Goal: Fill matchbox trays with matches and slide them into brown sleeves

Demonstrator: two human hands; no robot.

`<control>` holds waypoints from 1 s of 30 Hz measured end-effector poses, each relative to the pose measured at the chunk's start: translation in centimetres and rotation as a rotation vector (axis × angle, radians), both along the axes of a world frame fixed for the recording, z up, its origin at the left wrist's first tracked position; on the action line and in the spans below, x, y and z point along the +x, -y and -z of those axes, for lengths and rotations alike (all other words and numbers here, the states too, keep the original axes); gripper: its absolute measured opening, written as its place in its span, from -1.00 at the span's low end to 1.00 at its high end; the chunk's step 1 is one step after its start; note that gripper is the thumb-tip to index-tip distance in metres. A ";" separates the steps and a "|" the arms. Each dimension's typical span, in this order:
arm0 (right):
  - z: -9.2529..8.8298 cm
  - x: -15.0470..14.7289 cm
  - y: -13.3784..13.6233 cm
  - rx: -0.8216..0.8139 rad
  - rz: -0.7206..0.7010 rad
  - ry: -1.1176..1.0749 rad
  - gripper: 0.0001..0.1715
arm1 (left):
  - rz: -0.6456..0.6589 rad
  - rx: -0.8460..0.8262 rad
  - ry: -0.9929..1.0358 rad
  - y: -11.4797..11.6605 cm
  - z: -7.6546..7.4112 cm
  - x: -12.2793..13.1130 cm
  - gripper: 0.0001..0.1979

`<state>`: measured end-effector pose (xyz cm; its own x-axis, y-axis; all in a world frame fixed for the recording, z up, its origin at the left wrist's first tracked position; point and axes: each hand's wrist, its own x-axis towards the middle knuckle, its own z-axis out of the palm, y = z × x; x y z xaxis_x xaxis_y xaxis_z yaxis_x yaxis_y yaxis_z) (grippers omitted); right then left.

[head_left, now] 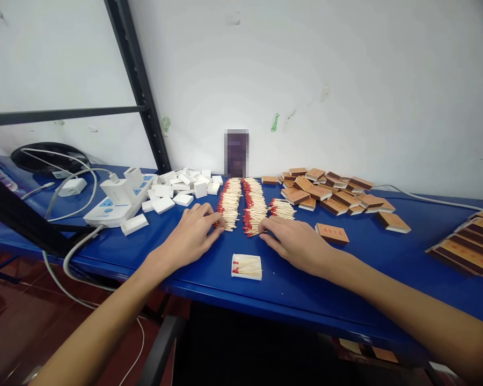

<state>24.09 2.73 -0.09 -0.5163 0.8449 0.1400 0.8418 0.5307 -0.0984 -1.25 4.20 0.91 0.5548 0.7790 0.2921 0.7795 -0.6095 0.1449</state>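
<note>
Two long rows of red-tipped matches (241,206) lie on the blue table (346,289). My left hand (193,236) rests palm down at the near end of the left row, its fingertips on the matches. At the near end of the right row, my right hand (295,241) also lies flat with its fingers touching the sticks. Both hands have their fingers stretched out. A small white tray (247,266) filled with matches sits between the hands near the table's front edge. A small separate bundle of matches (282,209) lies just beyond my right hand.
A heap of white inner trays (181,187) lies at the back left beside a white power strip (115,206) with cables. Brown matchbox sleeves (330,190) are piled at the back right, one (332,233) near my right wrist. Stacked sleeves (470,246) sit far right. A black shelf frame (137,80) stands left.
</note>
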 end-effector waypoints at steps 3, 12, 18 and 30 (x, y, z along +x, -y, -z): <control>0.1 -0.1 -0.2 -0.007 0.002 -0.026 -0.76 | -0.014 0.051 -0.045 -0.2 0.6 -0.1 -0.79; -0.3 -0.3 0.4 -0.006 0.008 -0.077 -0.80 | -0.029 0.144 -0.128 -0.5 1.1 0.4 -0.80; -2.2 -1.8 3.0 -0.092 -0.084 -0.204 -0.89 | -0.019 0.169 -0.183 -0.6 1.0 0.7 -0.77; -2.2 0.0 0.5 -0.036 -0.033 -0.015 -0.84 | -0.018 0.073 -0.109 -0.6 1.4 0.1 -0.78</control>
